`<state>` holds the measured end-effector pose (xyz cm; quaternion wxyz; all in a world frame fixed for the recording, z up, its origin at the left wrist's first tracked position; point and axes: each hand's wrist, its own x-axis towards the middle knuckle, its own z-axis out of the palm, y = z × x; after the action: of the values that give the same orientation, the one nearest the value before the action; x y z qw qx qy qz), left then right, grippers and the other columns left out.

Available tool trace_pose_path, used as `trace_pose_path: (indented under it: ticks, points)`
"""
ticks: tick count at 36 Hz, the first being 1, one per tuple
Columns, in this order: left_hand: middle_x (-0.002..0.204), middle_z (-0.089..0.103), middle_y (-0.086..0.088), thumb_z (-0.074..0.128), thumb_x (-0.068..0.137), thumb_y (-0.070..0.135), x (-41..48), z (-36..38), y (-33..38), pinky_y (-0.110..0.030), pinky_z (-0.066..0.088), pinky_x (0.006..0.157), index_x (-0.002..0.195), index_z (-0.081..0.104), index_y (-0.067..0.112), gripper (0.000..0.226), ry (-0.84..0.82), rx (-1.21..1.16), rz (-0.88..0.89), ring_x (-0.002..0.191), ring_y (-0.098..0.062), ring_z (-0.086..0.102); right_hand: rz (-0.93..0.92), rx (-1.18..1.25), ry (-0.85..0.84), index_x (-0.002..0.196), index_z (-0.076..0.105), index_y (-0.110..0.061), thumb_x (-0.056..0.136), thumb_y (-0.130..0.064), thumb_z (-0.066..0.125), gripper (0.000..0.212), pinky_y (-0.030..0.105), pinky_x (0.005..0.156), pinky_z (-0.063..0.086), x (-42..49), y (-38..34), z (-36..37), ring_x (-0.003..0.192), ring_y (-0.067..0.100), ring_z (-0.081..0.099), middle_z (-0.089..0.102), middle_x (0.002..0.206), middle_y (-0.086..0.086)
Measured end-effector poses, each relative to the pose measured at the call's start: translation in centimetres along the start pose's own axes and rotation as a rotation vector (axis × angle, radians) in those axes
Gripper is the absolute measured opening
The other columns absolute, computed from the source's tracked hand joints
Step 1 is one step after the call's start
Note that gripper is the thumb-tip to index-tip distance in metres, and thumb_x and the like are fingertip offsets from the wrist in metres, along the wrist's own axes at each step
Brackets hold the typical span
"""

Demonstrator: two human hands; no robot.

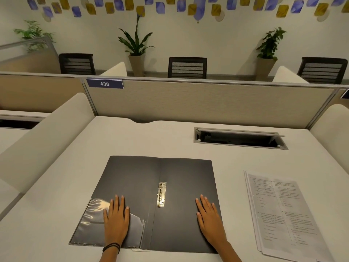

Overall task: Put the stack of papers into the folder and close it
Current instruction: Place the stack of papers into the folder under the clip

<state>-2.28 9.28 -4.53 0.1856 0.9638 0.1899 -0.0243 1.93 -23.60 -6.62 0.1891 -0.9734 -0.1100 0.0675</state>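
A black folder [136, 178] lies wide open and flat on the white desk [56, 214]. A metal clip [161, 194] runs along its spine, and a clear plastic pocket [90, 229] covers the lower left flap. My left hand [116, 220] rests flat on that left flap, fingers straight. On the right flap, near its outer edge, my right hand [209, 222] lies flat as well. The stack of printed papers [283, 214] sits on the desk to the right of the folder, apart from both hands.
A recessed cable tray [239, 138] with its lid raised is set into the desk behind the papers. Beige partition panels [207, 103] close off the back and both sides. Chairs and potted plants stand beyond the partition.
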Motion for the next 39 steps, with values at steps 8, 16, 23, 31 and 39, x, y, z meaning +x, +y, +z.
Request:
trace_pose_path:
  ticks: [8,16,23,31,39]
  points:
    - [0.155,0.014,-0.009,-0.029,0.058,0.078,-0.2,0.2,0.6,-0.043,-0.003,0.117,0.144,0.017,0.015,0.116,-0.014,-0.103,-0.001,0.145,-0.028,0.009,-0.002,0.006,-0.008,0.137,-0.011,-0.014,0.098,-0.037,0.022,0.056,0.008,0.096,-0.031,0.0,0.0,-0.2,0.144,0.014,-0.006,-0.006,0.156,0.000]
    - [0.157,0.000,-0.007,0.040,0.096,0.029,0.6,0.4,4.6,-0.038,-0.009,0.115,0.145,0.012,0.013,0.059,-0.130,-0.364,0.107,0.144,-0.022,-0.006,-0.003,0.004,-0.001,0.139,-0.008,-0.012,0.098,-0.036,0.022,0.056,0.009,0.096,-0.032,-0.1,0.1,-0.2,0.145,0.015,-0.006,-0.005,0.156,0.001]
    - [0.157,-0.001,-0.006,0.045,0.093,0.040,2.7,0.5,7.1,-0.038,-0.007,0.117,0.146,0.011,0.016,0.067,-0.300,-0.269,0.299,0.145,-0.020,-0.007,0.009,0.028,0.000,0.136,-0.011,-0.009,0.098,-0.036,0.021,0.057,0.009,0.095,-0.032,-0.2,-0.1,-0.4,0.144,0.015,-0.007,-0.007,0.156,0.002]
    - [0.157,-0.010,-0.009,0.057,0.086,0.040,5.1,-0.5,8.1,-0.043,-0.008,0.117,0.146,0.002,0.013,0.085,-0.460,-0.129,0.364,0.144,-0.026,-0.011,0.023,0.135,0.047,0.144,0.018,-0.020,0.098,-0.029,0.031,0.049,0.020,0.114,-0.005,-0.6,-0.7,-1.3,0.144,0.022,0.015,0.015,0.156,0.001]
    - [0.155,-0.019,-0.009,0.062,0.084,0.037,6.6,-1.4,8.3,-0.045,-0.009,0.117,0.145,-0.008,0.013,0.096,-0.610,-0.136,0.347,0.143,-0.026,-0.017,-0.013,0.102,0.191,0.103,0.063,-0.003,0.086,-0.001,0.052,0.020,0.036,0.081,0.051,1.7,-0.7,-3.3,0.089,0.028,0.061,0.065,0.102,0.015]
